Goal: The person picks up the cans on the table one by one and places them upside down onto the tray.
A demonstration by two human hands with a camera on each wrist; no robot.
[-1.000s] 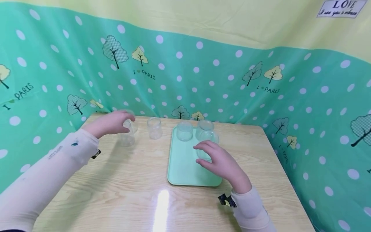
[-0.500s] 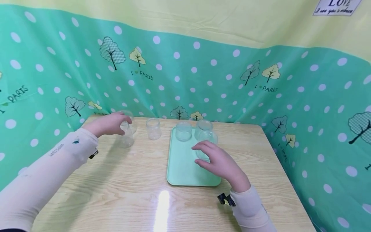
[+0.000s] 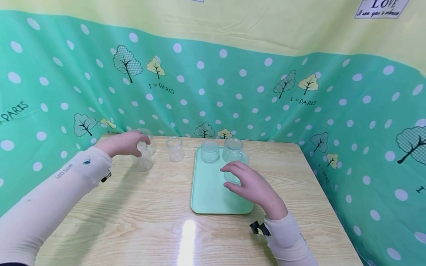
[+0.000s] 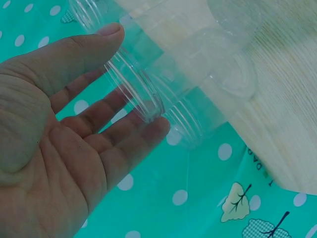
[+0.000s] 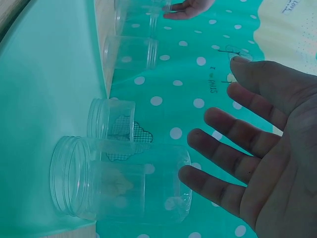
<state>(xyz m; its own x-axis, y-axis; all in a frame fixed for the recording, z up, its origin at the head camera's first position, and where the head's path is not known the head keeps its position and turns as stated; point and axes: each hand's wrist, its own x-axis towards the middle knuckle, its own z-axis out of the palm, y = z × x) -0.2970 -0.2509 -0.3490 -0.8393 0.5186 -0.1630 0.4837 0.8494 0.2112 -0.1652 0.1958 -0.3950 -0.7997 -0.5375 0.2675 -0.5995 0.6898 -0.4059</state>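
In the head view my left hand is at the far left of the table, its thumb and fingers around the mouth of an upright clear jar. The left wrist view shows the thumb and fingertips at this jar's threaded neck. A second clear jar stands just behind it. Over the tray's right side, my right hand is held with fingers spread and nothing in them. Below it is a clear jar standing mouth down; the little finger overlaps its base in the right wrist view.
A light green tray lies mid-table. At its back stand two more clear jars, one left and one right. Another upright clear jar is left of the tray. A green dotted curtain encloses the table's back and sides.
My left hand has lowered slightly onto the jar's mouth, while the jar has stayed in place. The right hand holds still over the tray. The head view has shifted a little.
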